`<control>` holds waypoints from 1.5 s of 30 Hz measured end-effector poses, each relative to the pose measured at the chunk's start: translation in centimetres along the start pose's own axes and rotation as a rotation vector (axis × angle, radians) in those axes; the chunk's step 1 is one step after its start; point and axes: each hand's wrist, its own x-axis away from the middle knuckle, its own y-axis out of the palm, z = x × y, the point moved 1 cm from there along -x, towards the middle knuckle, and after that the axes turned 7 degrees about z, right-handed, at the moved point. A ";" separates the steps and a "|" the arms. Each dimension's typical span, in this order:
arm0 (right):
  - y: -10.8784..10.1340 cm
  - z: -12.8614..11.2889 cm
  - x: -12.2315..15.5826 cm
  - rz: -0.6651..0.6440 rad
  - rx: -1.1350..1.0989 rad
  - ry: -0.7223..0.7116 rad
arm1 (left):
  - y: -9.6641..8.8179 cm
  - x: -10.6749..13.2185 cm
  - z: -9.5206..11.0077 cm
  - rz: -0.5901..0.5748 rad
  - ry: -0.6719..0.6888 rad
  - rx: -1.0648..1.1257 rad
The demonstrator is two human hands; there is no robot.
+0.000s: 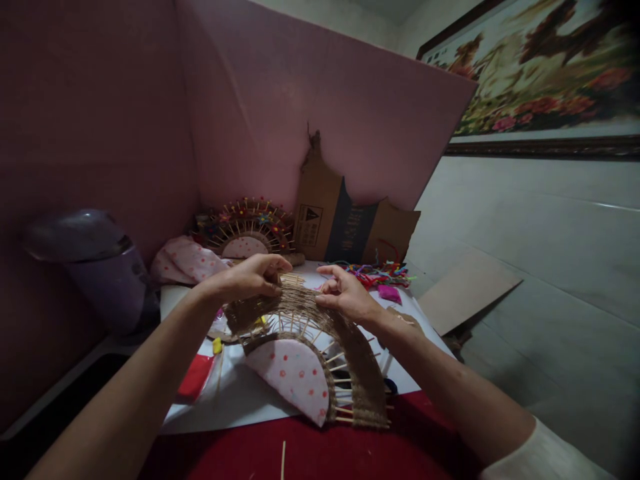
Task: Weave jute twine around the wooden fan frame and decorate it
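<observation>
A half-round woven fan (367,373) of brown twine over thin wooden sticks is held up, tilted, in front of me. At its lower centre is a half-circle panel (293,377) of pale pink cloth with red dots. My left hand (257,275) grips the top of the woven band, thumb and fingers bent at its upper edge. Close by on the right, my right hand (346,293) pinches the same band with its thumb on the front face. Stick tips (294,280) show between the hands. The fingers behind the band are partly hidden.
A similar decorated fan (245,227) stands at the back beside cut cardboard (330,223). Coloured pipe cleaners (380,272) lie back right, with a pink packet (389,293). Spotted cloth (187,260), a purple container (107,273) and a red packet (196,379) are on the left.
</observation>
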 end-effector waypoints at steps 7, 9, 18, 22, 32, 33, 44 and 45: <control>0.0 -1.7 -0.4 0.014 0.255 -0.172 | 0.1 -0.2 -0.1 0.014 0.038 -0.048; 0.4 -2.1 -0.6 -0.030 0.282 -0.237 | 0.1 -0.3 -0.1 0.005 0.047 -0.058; 1.4 -2.0 -3.1 -0.118 0.317 -0.181 | 0.2 -0.3 0.1 0.018 0.059 -0.095; 0.6 -2.6 -3.0 -0.112 0.252 -0.145 | 0.2 -0.3 0.2 0.006 0.057 -0.118; 1.6 -1.4 -2.2 -0.126 0.233 -0.157 | 0.2 -0.1 0.3 0.011 0.046 -0.103; 1.7 -1.3 -2.2 -0.125 0.228 -0.156 | 0.1 0.0 0.3 0.015 0.042 -0.092; 1.7 -1.2 -1.9 -0.114 0.149 -0.116 | -0.6 0.3 -0.4 -0.105 0.040 0.040; 1.8 -1.3 -1.8 -0.114 0.150 -0.114 | -0.5 0.3 -0.4 -0.106 0.051 0.030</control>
